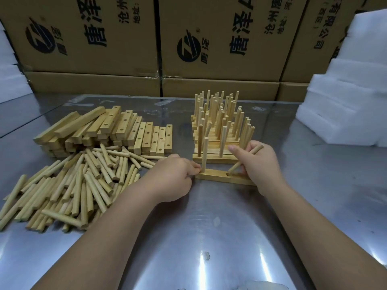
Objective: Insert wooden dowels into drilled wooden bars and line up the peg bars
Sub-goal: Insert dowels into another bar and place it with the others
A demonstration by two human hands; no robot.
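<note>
While right hand (259, 164) tilts one dowel (234, 168), one stands.

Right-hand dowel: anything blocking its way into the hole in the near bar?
Nothing visible. The tilted dowel in the right hand has its tip at the open hole in the near bar; the upright dowel pinched by the left hand stands clear at the bar's left end.

Left hand (176, 176) pinches upright dowel (204, 153) low; right hand (259, 164), fingers curled, grips tilted dowel (234, 166).
</note>
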